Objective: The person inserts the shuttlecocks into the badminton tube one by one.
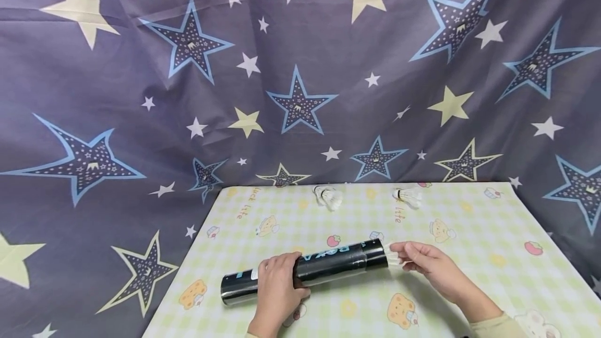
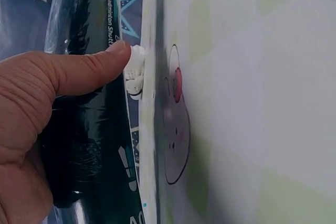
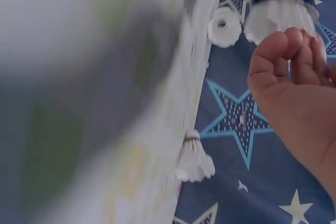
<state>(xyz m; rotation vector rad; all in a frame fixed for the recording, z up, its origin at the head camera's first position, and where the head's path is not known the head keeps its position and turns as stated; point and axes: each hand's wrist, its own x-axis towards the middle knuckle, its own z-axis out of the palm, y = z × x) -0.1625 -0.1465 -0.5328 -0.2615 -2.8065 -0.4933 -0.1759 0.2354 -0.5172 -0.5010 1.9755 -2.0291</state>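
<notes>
My left hand [image 1: 278, 287] grips a black cylindrical shuttlecock tube [image 1: 328, 266] around its middle, holding it tilted over the table with the right end higher. Blue lettering runs along the tube, and the left wrist view shows my thumb [image 2: 86, 72] across its printed side. White feathers of a shuttlecock [image 3: 278, 18] stick out of the tube's right end; its cork is hidden inside. My right hand [image 1: 434, 267] pinches those feathers at their edge with thumb and curled fingers.
Two white shuttlecocks lie near the table's far edge, one left of centre [image 1: 331, 198] and one farther right [image 1: 409, 197]. A green-checked cloth with cartoon prints covers the table [image 1: 469, 223]. Behind it hangs a dark star-patterned curtain [image 1: 328, 51].
</notes>
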